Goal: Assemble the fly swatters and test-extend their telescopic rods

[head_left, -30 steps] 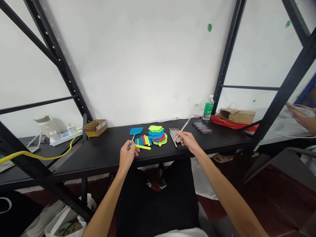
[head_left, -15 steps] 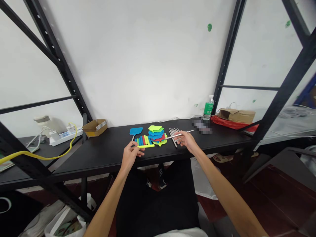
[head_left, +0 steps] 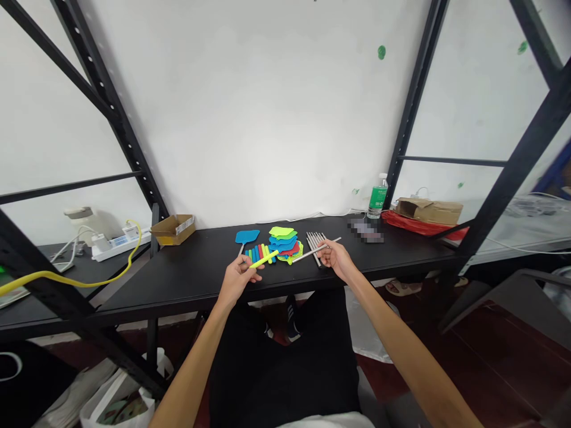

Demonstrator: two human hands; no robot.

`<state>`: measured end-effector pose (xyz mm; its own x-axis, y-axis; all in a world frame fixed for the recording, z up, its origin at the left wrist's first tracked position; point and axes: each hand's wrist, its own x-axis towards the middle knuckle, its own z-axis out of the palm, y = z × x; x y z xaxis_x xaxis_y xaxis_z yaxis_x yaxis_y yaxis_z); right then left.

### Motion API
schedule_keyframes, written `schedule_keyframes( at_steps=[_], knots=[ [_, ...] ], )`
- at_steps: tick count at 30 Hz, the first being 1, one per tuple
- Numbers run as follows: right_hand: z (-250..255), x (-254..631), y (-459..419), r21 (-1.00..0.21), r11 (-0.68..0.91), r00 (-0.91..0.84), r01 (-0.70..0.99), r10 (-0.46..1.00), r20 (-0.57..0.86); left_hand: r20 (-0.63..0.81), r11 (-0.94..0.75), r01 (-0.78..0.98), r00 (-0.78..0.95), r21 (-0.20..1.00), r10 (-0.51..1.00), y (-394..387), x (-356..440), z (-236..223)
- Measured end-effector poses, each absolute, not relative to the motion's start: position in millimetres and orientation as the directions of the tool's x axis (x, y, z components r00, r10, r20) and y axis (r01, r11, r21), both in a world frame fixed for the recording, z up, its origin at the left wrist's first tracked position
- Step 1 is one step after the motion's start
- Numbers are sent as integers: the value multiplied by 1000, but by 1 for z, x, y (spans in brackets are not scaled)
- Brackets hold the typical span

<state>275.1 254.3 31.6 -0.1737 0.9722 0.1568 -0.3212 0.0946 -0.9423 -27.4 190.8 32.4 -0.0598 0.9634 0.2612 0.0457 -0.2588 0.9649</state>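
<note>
My left hand (head_left: 241, 274) pinches a yellow-green handle tube (head_left: 265, 260), which slants up to the right. Between the fingers of my right hand (head_left: 334, 257) is a thin silver metal rod (head_left: 307, 252), its left end pointing down toward the tube but apart from it. Behind the tube lies a row of blue, red and yellow handle tubes (head_left: 261, 252). A pile of flat fly swatter heads (head_left: 282, 241) in green, blue and red sits between my hands. More silver rods (head_left: 314, 238) lie beside my right hand. A blue fly swatter (head_left: 247, 236) rests behind my left hand.
An open cardboard box (head_left: 173, 229) stands at the left on the black table (head_left: 178, 273). At the back right is a water bottle (head_left: 377, 196), with a red bag (head_left: 413, 223) under another carton. Black metal posts rise on both sides.
The yellow-green tube has tipped from nearly level so its right end points upward. My right hand has shifted slightly left and lower, and the rod's left end now dips more.
</note>
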Motion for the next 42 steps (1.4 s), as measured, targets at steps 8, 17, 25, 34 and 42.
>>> schedule_keyframes(
  at_steps=[8, 17, 25, 34, 42],
  knots=[
    [31, 277, 257, -928, 64, -178, -366, 974, 138, 267, -264, 149, 0, 953, 964, 196, -32, 26],
    [30, 277, 256, -903, 94, -151, -419, 973, 172, 271, -273, 229, 39, 934, 962, 198, -32, 23],
    [29, 277, 256, -900, 118, -127, -419, 974, 186, 311, -316, 221, 57, 923, 949, 198, -31, 23],
    [26, 277, 259, -886, 125, -136, -446, 969, 205, 310, -327, 278, 105, 903, 945, 201, -32, 18],
    [20, 279, 264, -893, 105, -203, -438, 956, 212, 309, -329, 297, 114, 896, 944, 202, -31, 17]
  ],
)
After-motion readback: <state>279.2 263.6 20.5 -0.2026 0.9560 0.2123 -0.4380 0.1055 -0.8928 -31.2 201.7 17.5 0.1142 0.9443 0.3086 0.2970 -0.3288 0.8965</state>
